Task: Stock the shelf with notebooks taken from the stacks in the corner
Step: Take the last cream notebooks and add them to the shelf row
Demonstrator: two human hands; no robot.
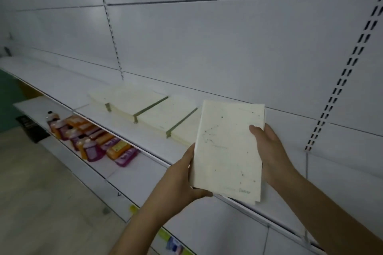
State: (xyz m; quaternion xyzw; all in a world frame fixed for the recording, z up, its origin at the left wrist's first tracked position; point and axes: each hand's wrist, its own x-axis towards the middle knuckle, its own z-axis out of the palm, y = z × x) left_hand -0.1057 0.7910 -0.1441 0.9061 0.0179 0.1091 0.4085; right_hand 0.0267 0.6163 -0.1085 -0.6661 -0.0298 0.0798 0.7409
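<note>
Both our left hand (182,174) and right hand (269,149) grip notebooks (228,151); next we'd set them on the shelf (145,147) beside the row (145,109) at ten o'clock.

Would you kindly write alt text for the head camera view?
Two hands, left hand and right hand, hold a small stack of cream notebooks above a white shelf, beside a row of notebooks already lying flat there. Pink and orange pouches sit on the lower shelf.
</note>
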